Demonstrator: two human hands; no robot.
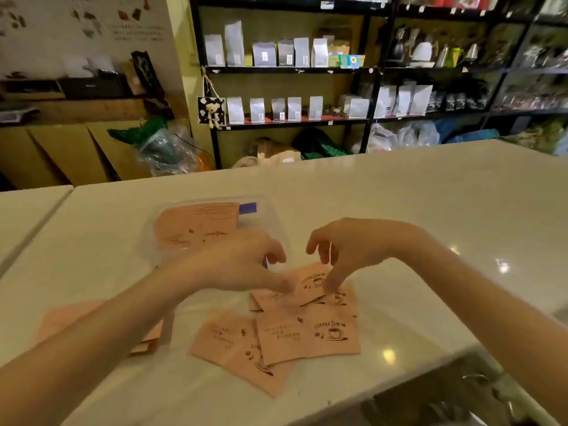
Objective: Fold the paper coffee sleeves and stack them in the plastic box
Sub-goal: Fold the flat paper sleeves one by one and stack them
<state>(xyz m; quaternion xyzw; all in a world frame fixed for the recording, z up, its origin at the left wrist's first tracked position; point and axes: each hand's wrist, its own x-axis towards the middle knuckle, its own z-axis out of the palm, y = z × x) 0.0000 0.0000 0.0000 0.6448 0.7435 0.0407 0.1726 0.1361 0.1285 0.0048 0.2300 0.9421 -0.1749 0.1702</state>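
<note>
Thin peach printed paper coffee sleeve near bench's front edge: light, floppy, creasable; pinched at top corners by left hand and right hand.

"COFFEE" printed in dark letters beside a steaming-cup drawing on the front pink paper sleeve on the counter; same word on the sleeve in the plastic box. Smaller print unreadable.

black metal shelves of pale bags line the yellow wall behind a glossy white counter.
</note>
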